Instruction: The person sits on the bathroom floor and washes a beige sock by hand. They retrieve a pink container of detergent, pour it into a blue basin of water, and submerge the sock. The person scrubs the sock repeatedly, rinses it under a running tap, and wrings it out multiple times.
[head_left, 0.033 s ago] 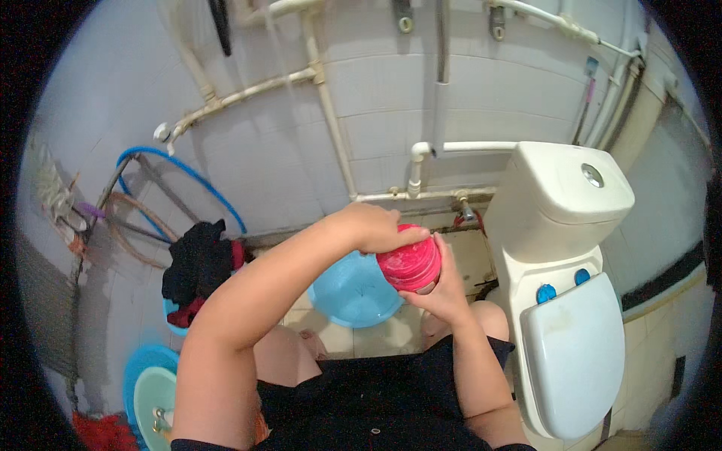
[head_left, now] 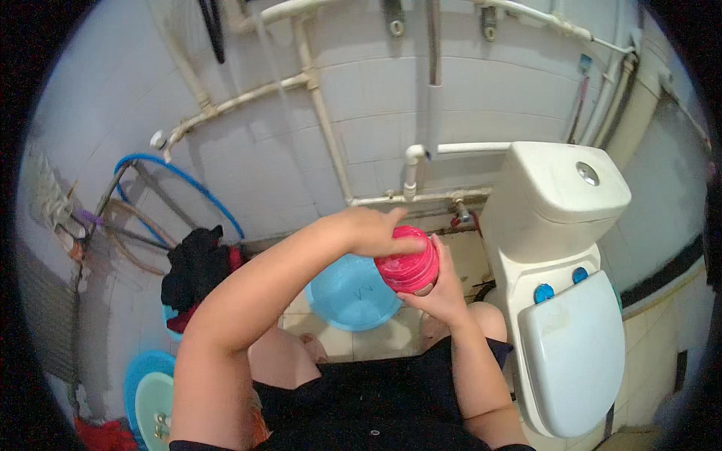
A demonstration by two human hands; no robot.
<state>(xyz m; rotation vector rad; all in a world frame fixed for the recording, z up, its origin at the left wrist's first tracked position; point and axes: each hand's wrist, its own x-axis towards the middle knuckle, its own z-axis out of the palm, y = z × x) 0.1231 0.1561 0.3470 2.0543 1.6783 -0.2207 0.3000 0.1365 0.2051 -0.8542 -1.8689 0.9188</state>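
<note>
Container (head_left: 406, 272), red, round and ridged, sits tilted between two bare hands, above and toward the right edge of a light blue basin (head_left: 322, 302). One small change marks the moment: a finger of the left hand (head_left: 370, 233) now stands up clear of the red surface, where an instant earlier it lay lower, along the rim. The container itself is barely moved. The shift suggests that the left hand is working over the top, leaving the weight mostly to the other.

The right hand (head_left: 442, 292) is clamped on the container, digits running up its right side and below its near edge. The left reaches in from above, one digit, apparently the thumb, laid across the top; whether its hidden fingers also grip cannot be told. The left elbow juts outward, forearm slanting up to the wrist, while the right forearm rises more steeply from the lower edge.

Beyond the hands, a toilet (head_left: 573, 353) stands at right with its lid down, and dark clothes (head_left: 194, 269) are heaped at left, below a blue hose (head_left: 188, 180).
</note>
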